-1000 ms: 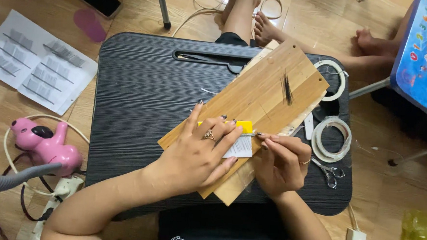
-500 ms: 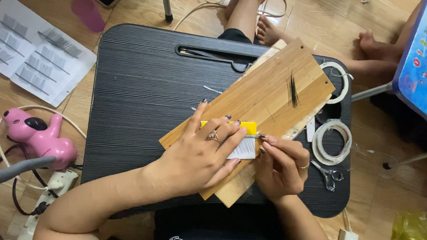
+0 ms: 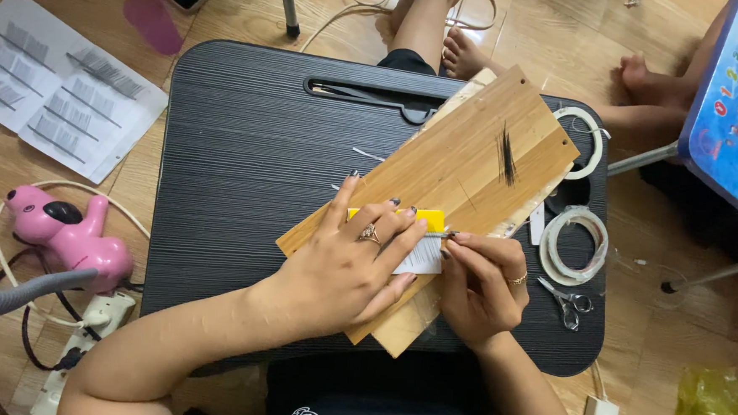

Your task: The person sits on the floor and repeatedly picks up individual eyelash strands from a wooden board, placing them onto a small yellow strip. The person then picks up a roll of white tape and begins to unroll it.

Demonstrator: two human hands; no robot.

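A bamboo board (image 3: 464,153) lies slanted across a black lap table (image 3: 237,158). My left hand (image 3: 349,261) presses flat on a small yellow and white card (image 3: 425,236) that rests on the board. My right hand (image 3: 483,285) is just right of the card, its fingers pinched on a thin metal tool whose tip (image 3: 443,234) touches the card's right edge. A small bunch of short dark strands (image 3: 507,143) lies on the board's upper part, away from both hands.
Two rolls of clear tape (image 3: 573,243) (image 3: 587,139) and small scissors (image 3: 568,300) lie on the table's right side. On the floor are white sheets with dark strips (image 3: 56,82), a pink toy-shaped device (image 3: 65,234), a power strip (image 3: 84,336) and another person's bare feet (image 3: 470,53).
The view has shifted slightly. Both hands stay on the card and board in nearly the same pose.
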